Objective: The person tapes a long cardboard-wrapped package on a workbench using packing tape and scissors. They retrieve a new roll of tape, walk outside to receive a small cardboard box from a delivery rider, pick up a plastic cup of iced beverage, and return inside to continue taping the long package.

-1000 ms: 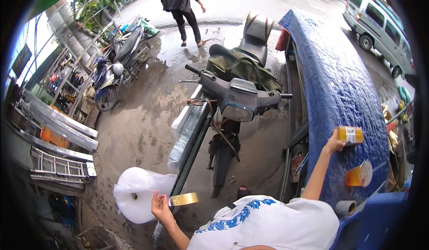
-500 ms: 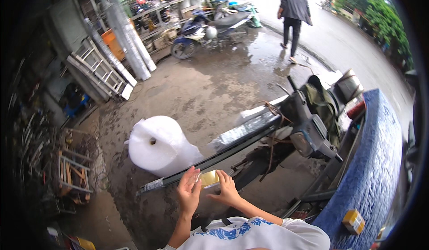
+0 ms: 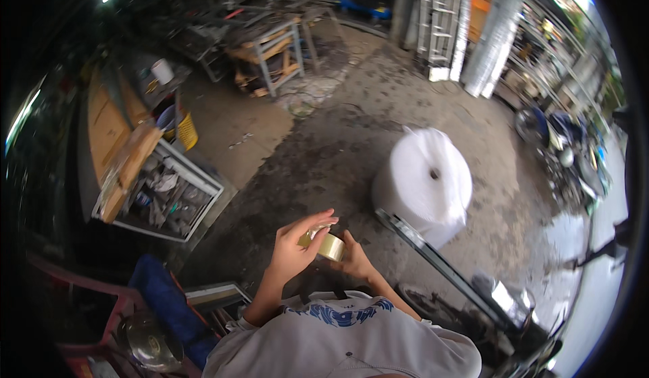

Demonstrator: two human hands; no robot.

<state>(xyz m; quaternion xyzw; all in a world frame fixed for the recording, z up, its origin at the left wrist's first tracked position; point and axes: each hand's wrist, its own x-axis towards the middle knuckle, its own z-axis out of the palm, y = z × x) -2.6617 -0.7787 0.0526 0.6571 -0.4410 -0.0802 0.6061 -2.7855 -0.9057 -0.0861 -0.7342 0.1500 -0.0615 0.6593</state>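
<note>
Yellowish tape roll (image 3: pixel 332 247) lies between left fingers (image 3: pixel 313 220) and right fingers (image 3: pixel 349 241). Right ones pinch its edge; left ones bend over it, if pinching, cannot tell. White roll (image 3: pixel 423 176) stands ahead-right of fingers.

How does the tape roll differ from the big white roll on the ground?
The tape roll is small and yellowish; the white roll is far bulkier. The tape roll is between the left hand and right hand; the white roll rests on the ground, touched by neither. Both are round.
</note>
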